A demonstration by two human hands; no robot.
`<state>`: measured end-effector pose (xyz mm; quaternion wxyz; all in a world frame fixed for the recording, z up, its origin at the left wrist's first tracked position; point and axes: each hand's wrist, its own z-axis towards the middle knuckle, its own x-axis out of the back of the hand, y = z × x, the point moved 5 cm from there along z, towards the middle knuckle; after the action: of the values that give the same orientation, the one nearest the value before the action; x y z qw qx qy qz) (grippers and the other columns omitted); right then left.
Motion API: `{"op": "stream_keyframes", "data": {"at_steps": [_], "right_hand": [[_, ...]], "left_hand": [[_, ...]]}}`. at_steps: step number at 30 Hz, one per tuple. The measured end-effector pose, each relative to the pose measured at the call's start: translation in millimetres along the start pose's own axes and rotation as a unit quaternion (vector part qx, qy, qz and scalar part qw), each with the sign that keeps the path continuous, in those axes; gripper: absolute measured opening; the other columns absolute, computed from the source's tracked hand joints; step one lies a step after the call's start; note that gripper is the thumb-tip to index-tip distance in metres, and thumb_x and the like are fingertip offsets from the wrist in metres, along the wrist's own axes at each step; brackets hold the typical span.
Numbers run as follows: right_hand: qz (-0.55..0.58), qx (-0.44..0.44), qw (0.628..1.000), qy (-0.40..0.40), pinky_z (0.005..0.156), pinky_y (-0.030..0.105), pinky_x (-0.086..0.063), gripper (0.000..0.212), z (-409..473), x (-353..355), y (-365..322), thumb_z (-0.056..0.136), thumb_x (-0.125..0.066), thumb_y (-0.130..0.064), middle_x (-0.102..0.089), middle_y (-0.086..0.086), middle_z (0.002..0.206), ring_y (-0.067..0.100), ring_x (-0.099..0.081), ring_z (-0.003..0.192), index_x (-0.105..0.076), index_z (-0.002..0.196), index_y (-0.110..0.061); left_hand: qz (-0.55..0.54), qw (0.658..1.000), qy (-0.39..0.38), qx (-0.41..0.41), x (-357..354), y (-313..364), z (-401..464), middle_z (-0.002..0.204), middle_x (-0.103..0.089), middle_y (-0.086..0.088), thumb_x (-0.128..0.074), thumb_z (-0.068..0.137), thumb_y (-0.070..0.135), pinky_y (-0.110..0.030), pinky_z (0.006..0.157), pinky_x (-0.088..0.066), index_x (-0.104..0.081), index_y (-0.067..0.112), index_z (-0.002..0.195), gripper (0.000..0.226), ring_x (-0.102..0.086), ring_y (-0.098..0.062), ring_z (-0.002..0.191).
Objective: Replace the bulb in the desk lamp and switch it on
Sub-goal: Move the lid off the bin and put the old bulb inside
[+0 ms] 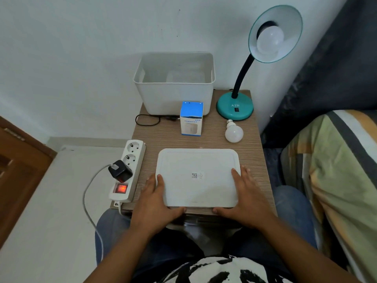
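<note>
Two bulbs [270, 37] [234, 133], one lamp [234, 109], one box [191, 119], seemingly one lid [195, 160]

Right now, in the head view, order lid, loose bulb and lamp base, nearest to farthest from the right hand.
1. Lid: touched by the right hand, front.
2. Loose bulb: behind the lid.
3. Lamp base: back right.

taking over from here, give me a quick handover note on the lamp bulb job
Left hand and right hand: both open, fingers flat against the sides of the white lid at the table's near edge.
Desk lamp stands back right with a fitted bulb in its shade, unlit. Spare bulb lies loose in front of the lamp's base.
Done: no step visibly started.
Left: unscrew the fitted bulb, screw in the spare, switch on.
</note>
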<state>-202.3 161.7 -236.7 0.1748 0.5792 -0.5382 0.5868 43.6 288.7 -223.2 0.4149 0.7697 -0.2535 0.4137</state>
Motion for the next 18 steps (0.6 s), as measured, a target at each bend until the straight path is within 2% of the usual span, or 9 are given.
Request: {"op": "stream_keyframes", "data": {"at_steps": [2, 4, 6, 7, 8, 9, 11, 13, 18], "right_hand": [[0.029, -0.014, 0.999, -0.001, 0.123, 0.041, -0.012, 0.127, 1.6, 5.4, 0.9, 0.056, -0.057, -0.091, 0.001, 0.0, 0.166, 0.018, 0.004, 0.153, -0.007, 0.156, -0.03], [0.044, -0.028, 0.998, 0.032, 0.12, 0.042, -0.024, 0.111, 6.7, 15.7, 0.5, 0.063, -0.051, -0.089, -0.018, -0.002, 0.164, 0.017, -0.016, 0.151, -0.022, 0.153, -0.032], [0.054, -0.029, 0.993, 0.096, 0.107, 0.039, -0.04, 0.088, 15.0, 31.0, -1.3, 0.073, -0.054, -0.079, -0.044, -0.003, 0.151, 0.018, -0.043, 0.136, -0.039, 0.144, -0.029], [0.063, -0.029, 0.989, 0.127, 0.098, 0.036, -0.044, 0.075, 20.5, 39.4, -2.6, 0.078, -0.06, -0.069, -0.053, -0.002, 0.141, 0.018, -0.051, 0.125, -0.045, 0.138, -0.026], [0.07, -0.033, 0.985, 0.152, 0.092, 0.034, -0.045, 0.065, 27.0, 47.4, -3.6, 0.082, -0.063, -0.059, -0.057, -0.001, 0.135, 0.019, -0.053, 0.12, -0.049, 0.135, -0.023], [0.075, -0.042, 0.982, 0.167, 0.092, 0.037, -0.044, 0.061, 33.7, 54.4, -4.0, 0.085, -0.065, -0.053, -0.057, 0.001, 0.135, 0.021, -0.053, 0.12, -0.049, 0.135, -0.021], [0.083, -0.058, 0.978, 0.181, 0.1, 0.043, -0.042, 0.063, 48.9, 66.3, -2.9, 0.088, -0.065, -0.047, -0.051, 0.004, 0.142, 0.026, -0.047, 0.129, -0.045, 0.141, -0.02], [0.08, -0.058, 0.977, 0.187, 0.102, 0.048, -0.042, 0.066, 64.9, 74.9, -1.7, 0.088, -0.065, -0.046, -0.047, 0.004, 0.145, 0.029, -0.043, 0.132, -0.04, 0.145, -0.023], [0.09, -0.075, 0.978, 0.174, 0.097, 0.05, -0.045, 0.066, 99.6, 83.2, 0.9, 0.085, -0.068, -0.048, -0.05, 0.005, 0.141, 0.034, -0.045, 0.127, -0.043, 0.143, -0.027]], "left_hand": [[-0.003, 1.0, -0.012, 0.002, 2.1, 0.2, 2.1, 0.167, 0.005, -0.005, -0.069, 0.066, 0.074, -0.038, 0.123, -0.016, 0.002, 0.017, 0.159, 0.13, -0.003, -0.024, 0.153], [-0.006, 1.0, -0.014, -0.003, 6.3, 1.4, 3.3, 0.167, 0.007, -0.002, -0.069, 0.068, 0.073, -0.037, 0.121, -0.018, 0.001, 0.017, 0.159, 0.128, -0.005, -0.021, 0.153], [-0.016, 1.0, -0.004, -0.008, 12.1, 3.5, 6.1, 0.167, 0.007, 0.002, -0.069, 0.073, 0.069, -0.034, 0.12, -0.017, -0.001, 0.018, 0.159, 0.121, -0.005, -0.017, 0.153], [-0.02, 1.0, 0.007, -0.01, 17.0, 5.3, 8.6, 0.167, 0.004, 0.003, -0.068, 0.076, 0.068, -0.032, 0.12, -0.015, -0.003, 0.018, 0.16, 0.117, -0.005, -0.015, 0.153], [-0.024, 0.999, 0.021, -0.015, 22.5, 6.1, 13.9, 0.167, 0.0, 0.002, -0.067, 0.078, 0.066, -0.031, 0.12, -0.013, -0.006, 0.017, 0.16, 0.113, -0.005, -0.014, 0.153], [-0.031, 0.999, 0.033, -0.021, 29.8, 8.2, 19.3, 0.167, -0.004, 0.002, -0.066, 0.079, 0.066, -0.03, 0.12, -0.013, -0.009, 0.017, 0.16, 0.11, -0.006, -0.014, 0.153], [-0.047, 0.996, 0.059, -0.038, 48.9, 13.6, 33.6, 0.166, -0.01, 0.003, -0.064, 0.078, 0.068, -0.035, 0.12, -0.019, -0.019, 0.021, 0.158, 0.104, -0.009, -0.014, 0.152], [-0.066, 0.993, 0.086, -0.037, 71.7, 18.2, 49.5, 0.166, -0.012, 0.004, -0.066, 0.079, 0.066, -0.038, 0.12, -0.022, -0.021, 0.021, 0.158, 0.1, -0.012, -0.016, 0.152], [-0.131, 0.976, 0.17, -0.042, 133.7, 34.6, 90.9, 0.164, -0.021, -0.001, -0.071, 0.085, 0.05, -0.029, 0.12, -0.018, -0.021, 0.014, 0.158, 0.095, -0.018, -0.014, 0.151]]}}
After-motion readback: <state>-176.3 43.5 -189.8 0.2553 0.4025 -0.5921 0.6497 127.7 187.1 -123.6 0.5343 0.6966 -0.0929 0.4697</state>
